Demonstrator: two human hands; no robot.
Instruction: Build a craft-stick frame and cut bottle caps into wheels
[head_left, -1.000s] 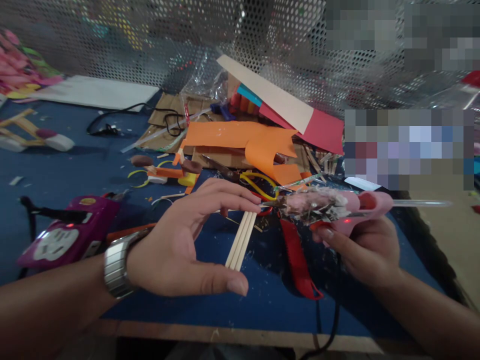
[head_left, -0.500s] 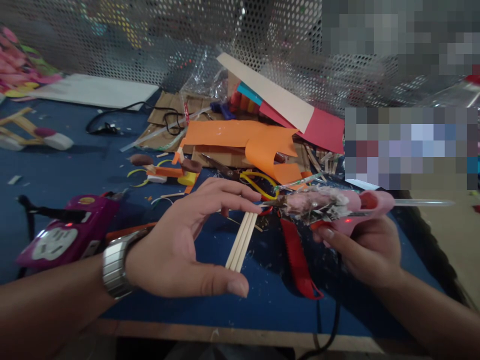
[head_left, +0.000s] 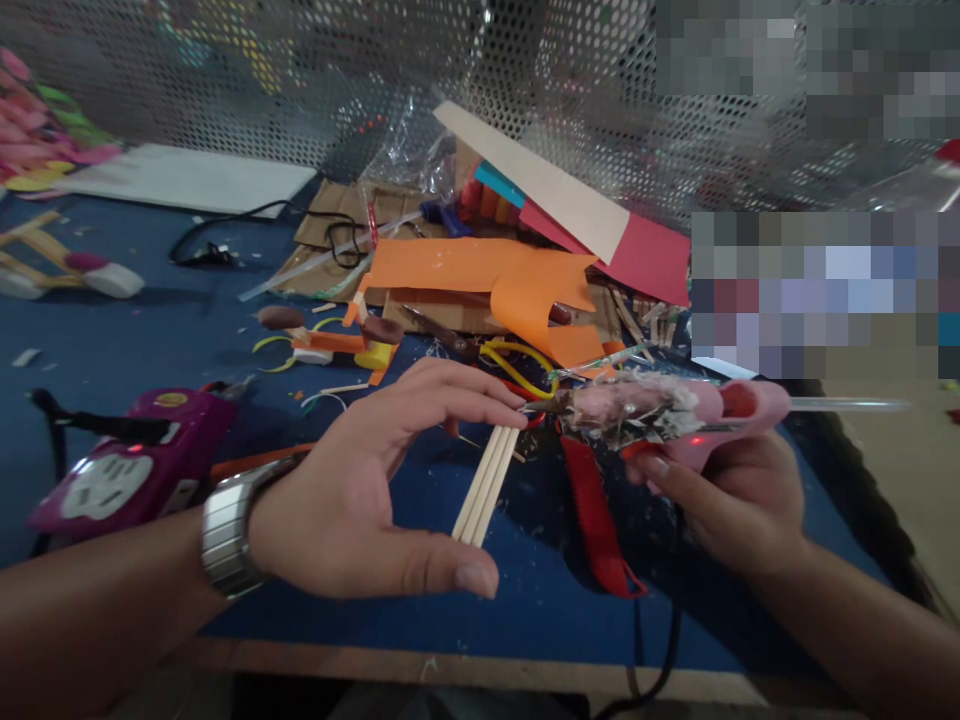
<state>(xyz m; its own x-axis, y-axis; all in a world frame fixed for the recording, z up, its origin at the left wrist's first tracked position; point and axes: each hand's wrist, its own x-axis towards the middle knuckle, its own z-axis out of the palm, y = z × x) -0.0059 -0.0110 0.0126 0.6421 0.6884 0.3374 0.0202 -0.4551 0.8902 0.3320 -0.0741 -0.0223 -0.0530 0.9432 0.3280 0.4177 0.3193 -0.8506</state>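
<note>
Across a blue table (head_left: 150,340) backed by perforated metal mesh (head_left: 300,80) lie orange paper (head_left: 480,275), cardboard, a purple power strip (head_left: 127,465) and red-handled scissors (head_left: 596,520). Near the front edge, the left hand (head_left: 360,490) is spread, pinching 3 wooden sticks (head_left: 486,484) between fingertips and thumb. Just beside their far end, the right hand (head_left: 720,500) is wrapped around a pink glue gun (head_left: 660,415), its nozzle at the left fingertips.
</note>
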